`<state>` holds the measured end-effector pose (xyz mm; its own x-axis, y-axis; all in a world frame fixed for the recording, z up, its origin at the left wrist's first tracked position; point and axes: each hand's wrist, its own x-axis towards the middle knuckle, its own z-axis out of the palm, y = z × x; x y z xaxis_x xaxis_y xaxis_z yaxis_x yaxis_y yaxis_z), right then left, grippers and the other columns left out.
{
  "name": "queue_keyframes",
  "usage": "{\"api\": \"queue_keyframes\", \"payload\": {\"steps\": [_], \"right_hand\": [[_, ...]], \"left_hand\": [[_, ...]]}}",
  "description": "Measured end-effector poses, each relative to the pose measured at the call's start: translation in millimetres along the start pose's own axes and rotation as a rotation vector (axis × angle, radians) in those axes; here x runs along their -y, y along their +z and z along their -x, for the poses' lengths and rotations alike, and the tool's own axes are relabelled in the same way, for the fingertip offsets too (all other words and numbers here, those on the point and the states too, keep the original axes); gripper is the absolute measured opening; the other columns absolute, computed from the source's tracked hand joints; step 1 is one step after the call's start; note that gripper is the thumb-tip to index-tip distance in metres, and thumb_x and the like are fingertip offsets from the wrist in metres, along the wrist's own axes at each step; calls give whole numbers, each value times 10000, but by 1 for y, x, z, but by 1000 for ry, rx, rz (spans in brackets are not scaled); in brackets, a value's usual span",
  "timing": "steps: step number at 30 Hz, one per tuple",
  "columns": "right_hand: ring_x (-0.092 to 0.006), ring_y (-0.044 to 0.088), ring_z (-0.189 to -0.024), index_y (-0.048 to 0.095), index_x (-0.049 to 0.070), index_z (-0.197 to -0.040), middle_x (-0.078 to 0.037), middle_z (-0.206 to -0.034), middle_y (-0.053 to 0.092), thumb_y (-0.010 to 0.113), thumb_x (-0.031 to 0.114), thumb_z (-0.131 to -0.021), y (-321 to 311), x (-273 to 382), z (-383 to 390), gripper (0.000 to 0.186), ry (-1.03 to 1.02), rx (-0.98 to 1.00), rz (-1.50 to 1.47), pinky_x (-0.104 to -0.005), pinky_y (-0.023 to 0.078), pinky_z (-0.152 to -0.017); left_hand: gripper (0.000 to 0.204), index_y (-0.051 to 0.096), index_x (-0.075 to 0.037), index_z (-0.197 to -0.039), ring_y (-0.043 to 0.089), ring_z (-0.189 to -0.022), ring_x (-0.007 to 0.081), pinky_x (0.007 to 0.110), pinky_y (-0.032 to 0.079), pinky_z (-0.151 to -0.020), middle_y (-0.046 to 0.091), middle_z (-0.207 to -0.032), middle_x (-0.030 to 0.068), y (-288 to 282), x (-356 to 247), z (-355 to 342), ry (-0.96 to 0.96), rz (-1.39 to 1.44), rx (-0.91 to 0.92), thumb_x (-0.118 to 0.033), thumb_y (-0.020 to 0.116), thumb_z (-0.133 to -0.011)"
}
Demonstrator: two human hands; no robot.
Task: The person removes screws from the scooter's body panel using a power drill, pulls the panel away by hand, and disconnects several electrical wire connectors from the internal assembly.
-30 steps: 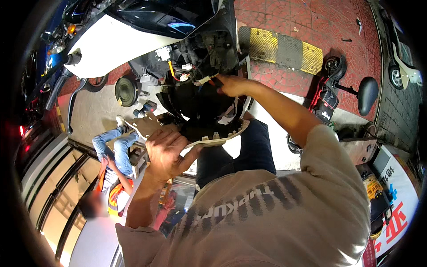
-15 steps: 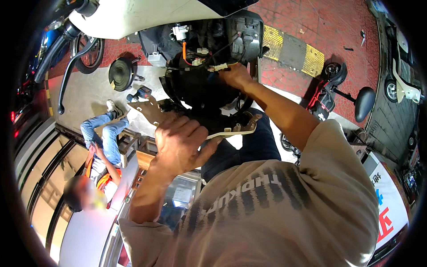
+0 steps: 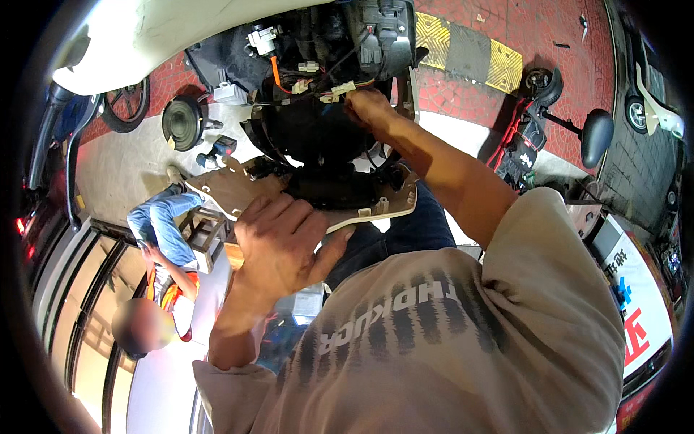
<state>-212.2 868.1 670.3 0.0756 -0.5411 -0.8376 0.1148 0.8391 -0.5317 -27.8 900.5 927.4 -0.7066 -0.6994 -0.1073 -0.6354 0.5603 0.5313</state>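
My left hand point(image 3: 282, 242) grips the near edge of a cream plastic scooter panel point(image 3: 235, 188), its fingers over the rim and the thumb below. The panel's inner side faces up, with black parts and small mounting tabs. Beyond it lies a curved black plastic housing point(image 3: 311, 134). My right hand point(image 3: 372, 112) is closed at the housing's far right edge, beside a white wire connector point(image 3: 341, 90); its fingertips are hidden, so what it pinches is unclear. An orange wire point(image 3: 276, 71) runs from a white-grey lock-like part point(image 3: 262, 42) down to the other connectors.
A cream body panel point(image 3: 173, 32) and a brake lever point(image 3: 76, 159) overhang the upper left. On the ground are a round black part point(image 3: 183, 121) and a cordless power tool point(image 3: 217, 150). A person point(image 3: 163, 224) sits at left. A small red-and-black scooter point(image 3: 524, 137) stands right.
My view has shifted, so the scooter parts sit slightly higher and further left. The cream panel shows more of its inner side. Both hands keep their places on the parts.
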Motion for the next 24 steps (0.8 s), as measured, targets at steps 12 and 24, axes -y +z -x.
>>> {"api": "queue_keyframes", "payload": {"steps": [12, 24], "right_hand": [[-109, 382, -522, 638, 72, -828, 16, -628, 479, 515, 281, -925, -13, 15, 10, 261, 175, 130, 7, -307, 263, -472], [-368, 693, -1023, 717, 27, -1068, -248, -1019, 700, 511, 412, -1000, -13, -35, -2, 442, -358, 133, 756, -494, 534, -837]], "left_hand": [[305, 603, -89, -657, 536, -579, 219, 358, 401, -542, 534, -632, 35, 0, 2, -4, 5, 10, 9, -309, 786, -763], [302, 594, -97, -644, 540, -576, 217, 357, 406, -529, 529, -627, 34, 3, 3, -3, 17, 27, -35, -299, 790, -750]]}}
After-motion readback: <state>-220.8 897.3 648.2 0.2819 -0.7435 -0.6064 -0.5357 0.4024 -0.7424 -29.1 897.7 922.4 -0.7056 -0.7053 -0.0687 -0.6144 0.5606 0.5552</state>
